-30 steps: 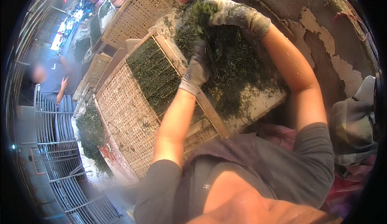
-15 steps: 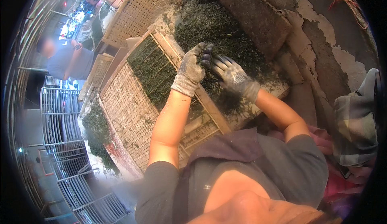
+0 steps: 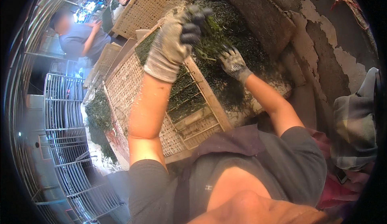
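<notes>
In a stained grey glove with dark fingertips, my left hand (image 3: 174, 42) is raised high over a wooden-framed woven tray (image 3: 123, 85). Its fingers curl around a clump of stringy green leaf shreds (image 3: 212, 32), which hangs out on the right. My right hand (image 3: 235, 64), gloved the same way, is spread just above the dark green heap (image 3: 250, 48) of fine shreds, below and right of that clump. Its fingers are apart and I see nothing gripped in them. More dark shreds lie across part of the tray, under my left wrist.
A rough board (image 3: 258, 12) and peeling wall stand behind the heap. Metal racks (image 3: 64, 123) line the left side, beside another pile of shreds (image 3: 98, 113). At the far left a person in a blue-grey shirt (image 3: 82, 40) stands near upright woven trays (image 3: 147, 8).
My left hand has risen and come closer to the camera, lifting the green clump. My right hand has separated from it, fingers now spread over the heap. The view has shifted slightly.
</notes>
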The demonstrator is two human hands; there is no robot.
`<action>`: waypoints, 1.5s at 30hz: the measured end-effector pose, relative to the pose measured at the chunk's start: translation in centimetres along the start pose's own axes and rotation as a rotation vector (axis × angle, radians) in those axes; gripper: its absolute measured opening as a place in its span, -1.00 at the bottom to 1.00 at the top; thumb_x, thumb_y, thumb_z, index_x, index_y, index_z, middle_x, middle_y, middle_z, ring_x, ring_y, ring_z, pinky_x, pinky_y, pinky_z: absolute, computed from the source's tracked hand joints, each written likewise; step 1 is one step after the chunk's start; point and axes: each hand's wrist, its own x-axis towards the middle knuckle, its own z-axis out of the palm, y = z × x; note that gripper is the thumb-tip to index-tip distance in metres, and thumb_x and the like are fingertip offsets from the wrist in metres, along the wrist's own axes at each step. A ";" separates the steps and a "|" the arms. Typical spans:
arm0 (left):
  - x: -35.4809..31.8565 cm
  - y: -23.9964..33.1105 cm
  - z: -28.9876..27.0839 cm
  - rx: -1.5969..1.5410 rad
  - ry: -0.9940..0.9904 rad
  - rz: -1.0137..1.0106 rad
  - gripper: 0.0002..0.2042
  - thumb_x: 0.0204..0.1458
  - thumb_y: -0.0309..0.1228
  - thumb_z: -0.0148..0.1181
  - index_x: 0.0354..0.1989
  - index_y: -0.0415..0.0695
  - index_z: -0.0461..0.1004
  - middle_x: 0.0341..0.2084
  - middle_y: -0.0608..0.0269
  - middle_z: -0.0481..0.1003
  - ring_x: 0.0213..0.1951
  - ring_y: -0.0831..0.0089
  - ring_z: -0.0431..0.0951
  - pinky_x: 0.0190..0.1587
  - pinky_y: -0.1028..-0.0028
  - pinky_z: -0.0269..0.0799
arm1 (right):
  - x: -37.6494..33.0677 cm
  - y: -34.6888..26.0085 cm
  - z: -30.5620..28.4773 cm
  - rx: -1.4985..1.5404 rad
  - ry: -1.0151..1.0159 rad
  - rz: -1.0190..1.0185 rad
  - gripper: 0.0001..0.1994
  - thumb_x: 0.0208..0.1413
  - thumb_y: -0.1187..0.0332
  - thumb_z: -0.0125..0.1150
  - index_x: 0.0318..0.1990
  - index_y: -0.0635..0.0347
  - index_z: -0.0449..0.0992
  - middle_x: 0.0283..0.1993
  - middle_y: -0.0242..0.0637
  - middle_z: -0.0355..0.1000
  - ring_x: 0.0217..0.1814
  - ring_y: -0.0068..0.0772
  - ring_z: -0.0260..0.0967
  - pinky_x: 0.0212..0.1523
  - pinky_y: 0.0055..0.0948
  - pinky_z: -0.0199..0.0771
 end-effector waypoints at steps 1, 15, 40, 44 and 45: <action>0.2 2.0 -0.3 0.085 -0.117 0.054 -0.67 0.42 -0.45 -0.15 0.23 -0.41 0.33 -0.25 0.27 0.50 -0.62 0.81 0.31 -0.71 0.81 0.30 | -1.7 -0.4 1.1 -0.007 -0.045 0.020 -0.49 0.24 0.28 0.17 0.37 -0.05 0.42 0.45 -0.26 0.32 0.54 -0.07 0.18 0.59 0.05 0.04; -3.1 0.1 0.1 -0.016 -0.178 0.002 -0.55 0.48 -0.46 -0.32 0.41 -0.52 0.10 -0.22 0.23 0.46 -0.46 0.74 0.38 -0.60 0.79 0.32 | 0.4 -4.6 -17.6 0.110 0.673 -0.159 -0.47 0.25 0.18 0.18 0.30 0.27 0.43 0.31 -0.16 0.44 0.42 -0.17 0.34 0.52 -0.07 0.21; -34.2 -23.9 -19.8 0.949 -0.242 0.188 -0.65 0.28 -0.44 0.14 0.20 -0.28 0.51 -0.24 0.35 0.60 -0.38 0.65 0.55 -0.35 0.62 0.51 | -17.4 -18.0 2.4 1.797 0.057 0.334 -0.44 0.26 0.62 0.09 0.43 0.25 0.30 0.27 -0.11 0.46 0.10 -0.23 0.49 0.20 -0.25 0.53; -40.8 -20.0 -23.7 0.276 0.491 -0.378 -0.56 0.23 -0.33 0.22 0.24 -0.28 0.49 -0.24 0.24 0.68 -0.19 0.55 0.67 -0.19 0.67 0.59 | -16.8 -24.0 6.6 0.550 0.348 0.217 -0.48 0.13 0.61 0.01 0.26 0.04 0.49 0.04 -0.05 0.56 0.03 0.06 0.49 0.08 -0.12 0.51; -42.1 -19.6 -26.4 0.555 0.520 -0.399 -0.56 0.25 -0.31 0.21 0.27 -0.21 0.48 -0.23 0.23 0.68 -0.19 0.49 0.68 -0.17 0.61 0.61 | -15.9 -24.5 8.2 0.654 0.483 0.193 -0.52 0.12 0.61 0.02 0.21 0.06 0.52 -0.02 -0.06 0.58 0.01 0.03 0.50 0.05 -0.12 0.52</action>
